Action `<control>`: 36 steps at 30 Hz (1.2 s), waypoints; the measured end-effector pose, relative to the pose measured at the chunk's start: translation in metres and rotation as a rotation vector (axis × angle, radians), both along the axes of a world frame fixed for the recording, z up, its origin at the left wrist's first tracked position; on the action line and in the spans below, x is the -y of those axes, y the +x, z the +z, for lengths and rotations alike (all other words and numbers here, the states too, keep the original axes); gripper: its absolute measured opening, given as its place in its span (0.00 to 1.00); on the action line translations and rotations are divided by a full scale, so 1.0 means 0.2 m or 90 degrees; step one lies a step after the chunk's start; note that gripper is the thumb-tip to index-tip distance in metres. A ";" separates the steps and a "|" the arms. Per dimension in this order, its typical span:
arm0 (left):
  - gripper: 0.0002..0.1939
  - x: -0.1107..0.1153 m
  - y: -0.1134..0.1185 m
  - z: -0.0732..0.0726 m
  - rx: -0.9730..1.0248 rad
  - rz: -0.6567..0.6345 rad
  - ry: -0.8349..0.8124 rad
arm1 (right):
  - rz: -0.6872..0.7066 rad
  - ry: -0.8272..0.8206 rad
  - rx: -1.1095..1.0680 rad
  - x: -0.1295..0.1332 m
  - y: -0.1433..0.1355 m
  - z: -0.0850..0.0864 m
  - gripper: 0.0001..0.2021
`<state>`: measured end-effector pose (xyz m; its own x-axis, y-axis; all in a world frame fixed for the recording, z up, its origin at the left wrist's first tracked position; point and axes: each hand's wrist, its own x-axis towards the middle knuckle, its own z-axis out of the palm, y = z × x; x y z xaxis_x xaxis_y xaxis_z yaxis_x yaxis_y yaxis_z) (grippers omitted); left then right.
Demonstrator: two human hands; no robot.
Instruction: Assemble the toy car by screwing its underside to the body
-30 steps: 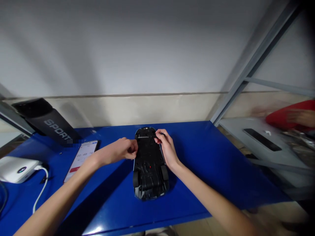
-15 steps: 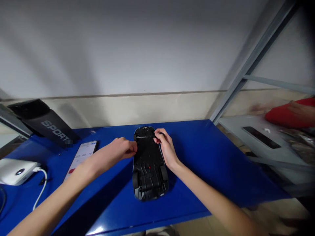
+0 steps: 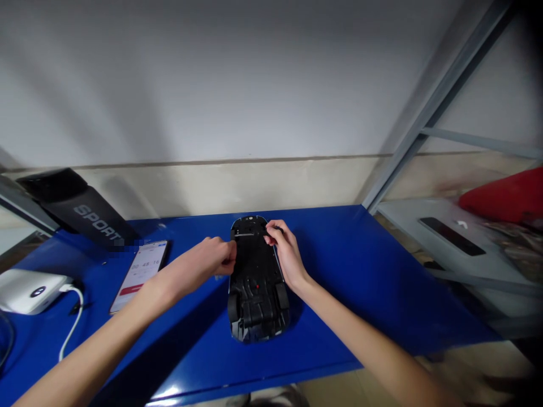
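A black toy car lies upside down on the blue table, its underside facing up. Two wheels show at its near end, with a small red spot between them and the middle. My left hand is closed at the car's left edge; its fingertips are hidden, and I cannot tell what is in them. At the far right corner of the car, my right hand pinches a small black part. Whether that part is a wheel or a loose piece is unclear.
Left of the car lies a phone with a timer on its screen. A dark box marked SPORT stands behind it. A white device with a white cable sits at the far left. On the right are a metal frame and a red item.
Both hands stay at the car in nearly the same pose, the left shifted very slightly. A person's hand on the red item at the right has gone from view.
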<state>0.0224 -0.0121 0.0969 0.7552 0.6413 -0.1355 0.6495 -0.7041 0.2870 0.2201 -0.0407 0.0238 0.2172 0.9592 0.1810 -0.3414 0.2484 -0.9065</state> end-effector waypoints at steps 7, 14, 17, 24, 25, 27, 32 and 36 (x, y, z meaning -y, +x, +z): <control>0.07 0.00 0.01 0.00 -0.002 0.046 -0.052 | 0.008 -0.003 0.000 0.00 0.00 0.00 0.06; 0.03 -0.03 -0.03 0.05 0.035 0.102 -0.098 | 0.015 -0.007 -0.011 0.00 0.01 0.00 0.06; 0.04 -0.05 -0.09 0.02 0.024 0.101 -0.101 | 0.014 -0.008 -0.018 0.00 0.02 0.01 0.06; 0.06 -0.14 -0.19 -0.18 0.028 0.011 -0.072 | -0.003 -0.020 -0.018 0.00 0.04 0.03 0.07; 0.06 -0.15 -0.19 -0.19 0.032 0.005 -0.090 | -0.008 -0.021 -0.016 0.00 0.05 0.03 0.07; 0.08 -0.17 -0.20 -0.19 0.050 -0.002 -0.120 | -0.013 -0.021 -0.012 -0.01 0.06 0.04 0.07; 0.11 -0.20 -0.20 -0.19 0.157 0.063 -0.089 | -0.064 0.010 0.017 -0.04 0.14 0.07 0.08; 0.13 -0.20 -0.17 -0.31 0.327 0.174 -0.053 | -0.170 0.030 0.126 -0.04 0.23 0.11 0.11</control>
<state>-0.0112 0.0287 0.0343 0.5459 0.8252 0.1450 0.5675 -0.4916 0.6605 0.2654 -0.0327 0.0460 0.4157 0.8630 0.2870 -0.0767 0.3477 -0.9345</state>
